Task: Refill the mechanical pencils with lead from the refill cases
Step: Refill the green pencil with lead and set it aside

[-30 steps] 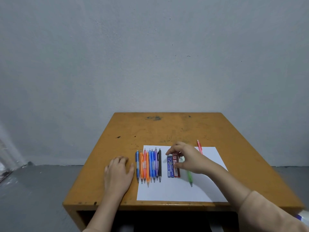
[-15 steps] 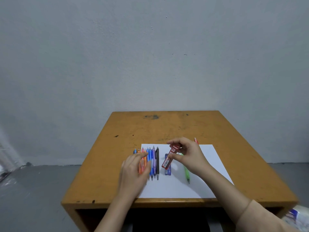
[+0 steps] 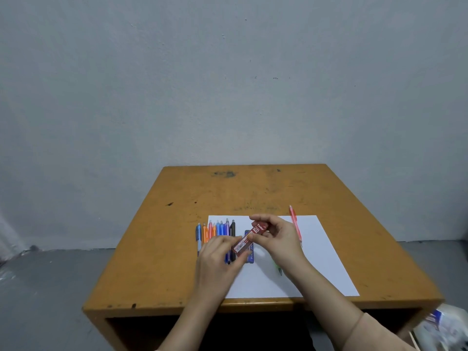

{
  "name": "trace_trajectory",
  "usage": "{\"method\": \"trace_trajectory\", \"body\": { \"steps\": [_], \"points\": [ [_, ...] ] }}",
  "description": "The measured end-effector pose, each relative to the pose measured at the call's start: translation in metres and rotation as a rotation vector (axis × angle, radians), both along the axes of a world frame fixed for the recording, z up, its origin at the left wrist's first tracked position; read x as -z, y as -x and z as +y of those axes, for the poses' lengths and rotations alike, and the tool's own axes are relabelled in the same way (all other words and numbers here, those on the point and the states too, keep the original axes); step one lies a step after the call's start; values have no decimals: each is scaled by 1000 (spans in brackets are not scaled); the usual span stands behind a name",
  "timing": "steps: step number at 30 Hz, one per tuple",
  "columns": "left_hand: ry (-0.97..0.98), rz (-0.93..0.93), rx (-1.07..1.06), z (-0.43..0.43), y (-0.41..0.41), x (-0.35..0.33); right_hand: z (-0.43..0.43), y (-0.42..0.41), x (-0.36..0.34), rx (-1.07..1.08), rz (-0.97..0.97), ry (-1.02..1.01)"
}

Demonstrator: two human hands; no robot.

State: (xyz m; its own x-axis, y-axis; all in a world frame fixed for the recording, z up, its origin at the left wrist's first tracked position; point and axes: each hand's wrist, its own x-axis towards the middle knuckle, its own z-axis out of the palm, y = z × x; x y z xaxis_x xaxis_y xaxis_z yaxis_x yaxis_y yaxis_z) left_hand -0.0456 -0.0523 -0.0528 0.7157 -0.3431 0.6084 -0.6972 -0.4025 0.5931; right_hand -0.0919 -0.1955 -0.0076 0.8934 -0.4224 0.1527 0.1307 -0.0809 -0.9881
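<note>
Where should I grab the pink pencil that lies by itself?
Pinch the pink pencil at the middle of its barrel, coming straight down from above, with thumb and finger on its two long sides. It lies flat, far end on the table and the rest on the paper, apart from the other pencils, so both sides are free. The thin ends would probably slip.

The desk [image 3: 177, 249] is mustard yellow with dark scuffs, the paper [image 3: 324, 262] white. The red lead case [image 3: 249, 239] has white lettering; the blue lead case [image 3: 250, 257], pale. The row of pencils [image 3: 217, 230] runs blue, orange, purple and black, plus a pink pencil [image 3: 295, 224] and a green pencil [image 3: 277, 268].
</note>
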Motion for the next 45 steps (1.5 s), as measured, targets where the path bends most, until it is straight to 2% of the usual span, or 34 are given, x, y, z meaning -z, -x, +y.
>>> {"method": "trace_trajectory", "body": {
  "steps": [8,16,22,28,34,45],
  "points": [
    [3,89,5,3,-1,-2,-17,9,-6,-60,22,92],
    [29,98,41,4,-1,-3,-38,12,-9,-38,45,155],
    [25,99,66,5,-1,0,-45,12,-10,-104,41,341],
    [-8,95,86,6,-1,0,-46,12,-3,-81,37,508],
    [-28,84,81,6,-2,2,-48,12,-3,-171,60,796],
    [-32,97,80,5,-3,4,-52,17,-6,-218,54,793]
  ]
}}
